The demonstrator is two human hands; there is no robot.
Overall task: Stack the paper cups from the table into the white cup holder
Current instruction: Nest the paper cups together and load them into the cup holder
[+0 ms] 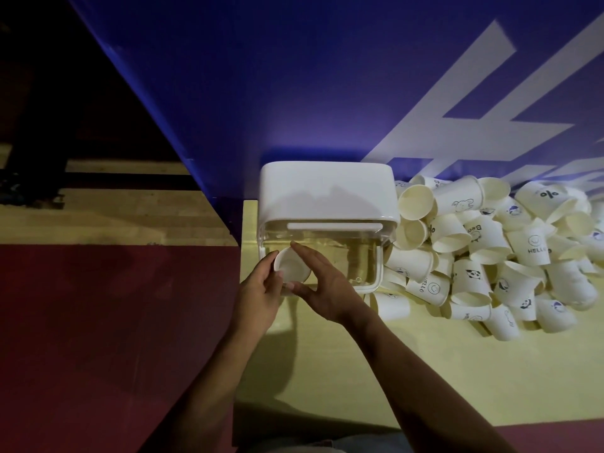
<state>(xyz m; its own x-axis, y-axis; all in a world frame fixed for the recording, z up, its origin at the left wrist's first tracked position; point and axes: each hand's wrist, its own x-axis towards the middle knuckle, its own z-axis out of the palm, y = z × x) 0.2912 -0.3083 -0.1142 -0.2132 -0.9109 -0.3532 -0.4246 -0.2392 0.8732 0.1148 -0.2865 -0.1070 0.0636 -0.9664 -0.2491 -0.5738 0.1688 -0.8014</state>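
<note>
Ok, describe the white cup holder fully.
The white plastic cup holder is a rounded box: opaque white top, clear white-framed lower part. It stands at the yellow table's far left corner, by the blue wall. Paper cups heap against its right side; the left hand and right hand hold a white paper cup at its clear front.

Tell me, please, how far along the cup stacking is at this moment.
Done: little that shows; the white cup holder looks nearly empty behind its clear front, though glare hides part. In hand: the left hand and right hand hold one paper cup at the holder's front left. Left: the big pile of cups on the table beside it.
</note>
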